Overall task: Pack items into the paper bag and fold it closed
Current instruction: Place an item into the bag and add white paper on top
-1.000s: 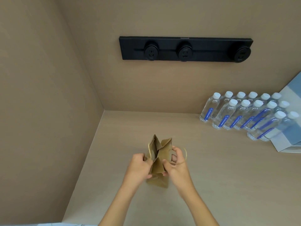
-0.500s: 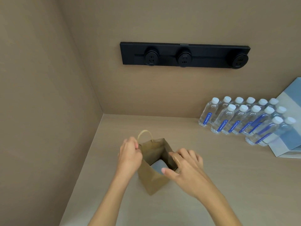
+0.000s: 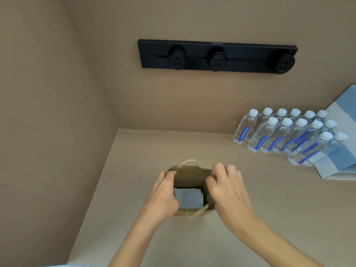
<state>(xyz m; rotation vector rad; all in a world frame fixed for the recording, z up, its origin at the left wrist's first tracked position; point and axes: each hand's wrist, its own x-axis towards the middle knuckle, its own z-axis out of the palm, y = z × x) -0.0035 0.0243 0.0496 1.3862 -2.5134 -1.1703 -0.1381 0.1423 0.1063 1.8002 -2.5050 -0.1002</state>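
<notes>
A small brown paper bag [image 3: 189,178] stands upright on the beige table, its mouth spread wide. Inside it lies a grey rectangular item [image 3: 189,198]. Twine handles stick up at the far rim and hang over the near rim. My left hand [image 3: 162,193] grips the bag's left edge, fingers curled over the rim. My right hand [image 3: 226,186] holds the right edge the same way, thumb inside the mouth. The bag's lower front is hidden behind my hands.
Several clear water bottles [image 3: 285,132] with white caps and blue labels stand at the back right. A blue-and-white box [image 3: 344,166] sits beside them at the right edge. A black socket strip [image 3: 217,56] hangs on the back wall. A side wall closes off the left.
The bag went from pinched and half folded to pulled wide, with both hands now on opposite rims. The grey item inside shows fully. The camera tilted down a little.
</notes>
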